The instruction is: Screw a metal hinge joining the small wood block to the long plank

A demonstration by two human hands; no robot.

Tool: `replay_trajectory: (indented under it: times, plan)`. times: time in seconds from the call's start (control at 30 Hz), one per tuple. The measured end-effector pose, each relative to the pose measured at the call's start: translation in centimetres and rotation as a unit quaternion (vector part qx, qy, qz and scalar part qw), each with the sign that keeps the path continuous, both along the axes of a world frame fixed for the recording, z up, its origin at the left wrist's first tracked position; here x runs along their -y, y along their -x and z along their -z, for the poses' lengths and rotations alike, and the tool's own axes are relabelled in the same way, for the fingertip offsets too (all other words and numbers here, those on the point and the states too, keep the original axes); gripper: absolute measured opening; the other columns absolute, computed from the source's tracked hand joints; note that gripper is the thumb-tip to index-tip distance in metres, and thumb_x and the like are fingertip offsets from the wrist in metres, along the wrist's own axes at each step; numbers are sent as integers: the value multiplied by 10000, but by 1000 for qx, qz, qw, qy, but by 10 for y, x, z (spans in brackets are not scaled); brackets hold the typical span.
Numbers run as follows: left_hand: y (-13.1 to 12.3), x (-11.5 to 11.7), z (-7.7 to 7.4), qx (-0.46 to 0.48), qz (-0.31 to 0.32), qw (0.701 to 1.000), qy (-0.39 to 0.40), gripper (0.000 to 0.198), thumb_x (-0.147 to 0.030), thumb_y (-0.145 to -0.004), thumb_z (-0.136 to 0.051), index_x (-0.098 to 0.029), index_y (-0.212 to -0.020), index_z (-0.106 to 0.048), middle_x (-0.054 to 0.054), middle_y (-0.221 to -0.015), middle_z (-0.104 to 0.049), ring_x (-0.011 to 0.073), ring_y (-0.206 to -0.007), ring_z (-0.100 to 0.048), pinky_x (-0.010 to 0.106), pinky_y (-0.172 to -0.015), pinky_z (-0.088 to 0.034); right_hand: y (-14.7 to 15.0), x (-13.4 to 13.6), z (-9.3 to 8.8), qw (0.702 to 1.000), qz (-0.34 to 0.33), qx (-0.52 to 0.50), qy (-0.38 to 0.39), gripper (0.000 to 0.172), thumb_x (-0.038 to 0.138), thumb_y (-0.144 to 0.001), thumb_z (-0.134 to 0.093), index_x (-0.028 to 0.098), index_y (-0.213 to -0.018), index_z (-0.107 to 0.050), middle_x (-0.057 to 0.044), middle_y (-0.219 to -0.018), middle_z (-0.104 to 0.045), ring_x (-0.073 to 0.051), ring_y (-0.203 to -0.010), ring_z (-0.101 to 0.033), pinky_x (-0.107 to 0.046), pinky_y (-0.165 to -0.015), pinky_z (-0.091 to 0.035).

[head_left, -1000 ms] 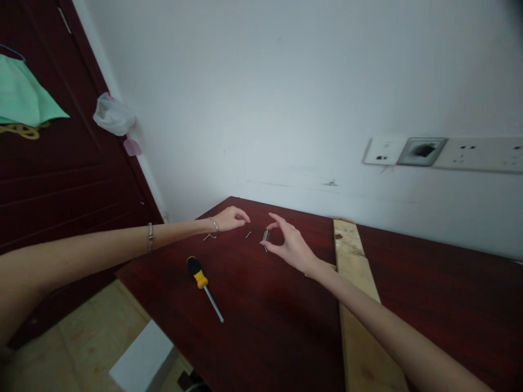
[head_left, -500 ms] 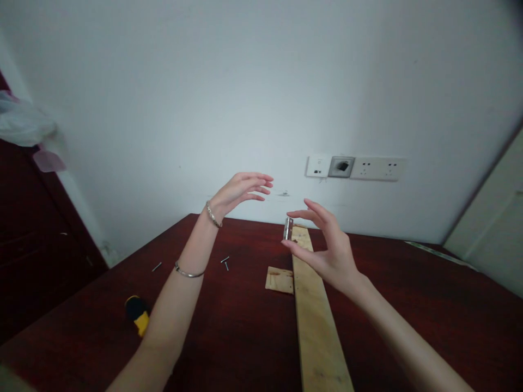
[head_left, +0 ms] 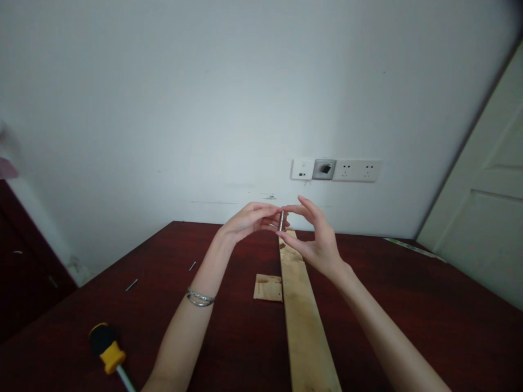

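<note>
A small shiny metal piece, which looks like a hinge (head_left: 281, 220), is held upright between the thumb and index finger of my right hand (head_left: 316, 234). My left hand (head_left: 252, 220) has come up against its left side, with fingertips at and behind the piece; whether they grip it is hard to tell. Both hands are above the far end of a long wooden board (head_left: 304, 316). A small square wooden piece (head_left: 268, 287) lies against the board's left edge.
On the dark red table (head_left: 229, 337), a yellow and black screwdriver (head_left: 107, 348) lies at the left, with screws (head_left: 131, 285) beyond it. Wall sockets (head_left: 355, 170) are behind the table. A thin strip (head_left: 414, 249) lies near the back right edge.
My left hand has moved right and down to meet the metal piece in my right hand. The piece has turned edge-on. The view has shifted slightly to the right.
</note>
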State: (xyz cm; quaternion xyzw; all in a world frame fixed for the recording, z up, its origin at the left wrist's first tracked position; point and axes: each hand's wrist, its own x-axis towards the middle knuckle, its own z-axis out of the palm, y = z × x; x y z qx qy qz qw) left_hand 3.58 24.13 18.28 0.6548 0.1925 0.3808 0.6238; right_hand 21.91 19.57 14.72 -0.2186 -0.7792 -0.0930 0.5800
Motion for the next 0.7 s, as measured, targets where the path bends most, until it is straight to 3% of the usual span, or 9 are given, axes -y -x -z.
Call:
replay_trajectory:
  times: [0.17, 0.47, 0.7]
  plan:
    - [-8, -3, 9, -12, -16, 999, 24, 320, -278, -693, -760, -77, -931, -689, 125, -893, -699, 173, -788, -659, 280, -734, -510, -4, -15, 7, 1000, 17, 24, 3, 789, 263, -798, -674, 269, -1435, -208, -103, -1180, -620, -235, -1090, -594, -468, -972, -448]
    - [-8, -13, 17, -32, -88, 996, 1, 251, -229, -673, -756, -81, -859, -678, 68, -762, -680, 122, -649, -635, 274, -690, -517, -7, -20, 10, 995, 73, 68, -8, 788, 272, -825, -643, 262, -1454, -167, -107, -1191, -629, -245, -1111, -583, -458, -956, -432]
    - [0, -14, 17, -27, -121, 992, 2, 226, -214, -636, -777, -83, -790, -677, 54, -717, -683, 125, -631, -644, 260, -666, -533, -8, -24, 13, 996, 22, 58, 57, 746, 258, -819, -647, 279, -1437, -228, -106, -1233, -602, -229, -1137, -570, -463, -1003, -414]
